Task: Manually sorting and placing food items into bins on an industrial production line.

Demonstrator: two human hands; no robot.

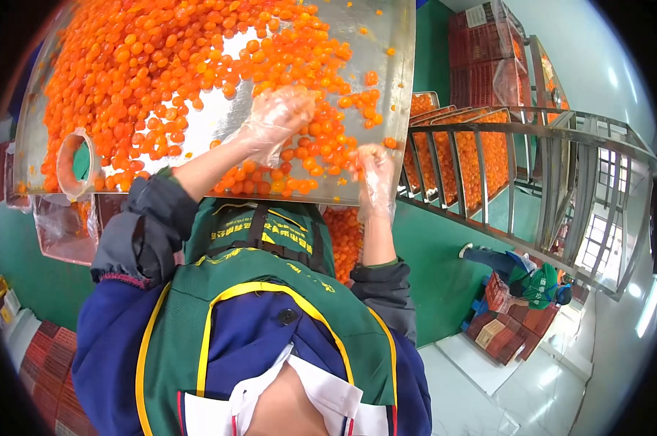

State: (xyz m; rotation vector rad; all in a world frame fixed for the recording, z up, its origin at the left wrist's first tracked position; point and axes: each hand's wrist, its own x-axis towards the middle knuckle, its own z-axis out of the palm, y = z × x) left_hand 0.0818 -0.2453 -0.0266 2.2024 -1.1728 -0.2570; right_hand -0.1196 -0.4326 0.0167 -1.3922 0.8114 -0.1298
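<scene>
Small, glossy, round orange fruits [137,60] lie heaped and scattered over a metal-topped sorting table [208,117] in front of me. My left hand [282,117], in a clear plastic glove, reaches over the table among the fruits. Its fingers are bent, and what lies under them is hidden. Near the table's front right edge is my right hand [373,169], also in a clear glove. Its fingers are curled beside some loose fruits at the rim, and I cannot tell whether one is held.
A pale round collar [61,166] rings a hole at the table's front left, above a plastic-lined crate [67,229]. On the right, a metal rack [481,174] holds trays of orange fruits. Red crates [486,60] stand behind. Farther right, a person [535,283] bends over stacked crates.
</scene>
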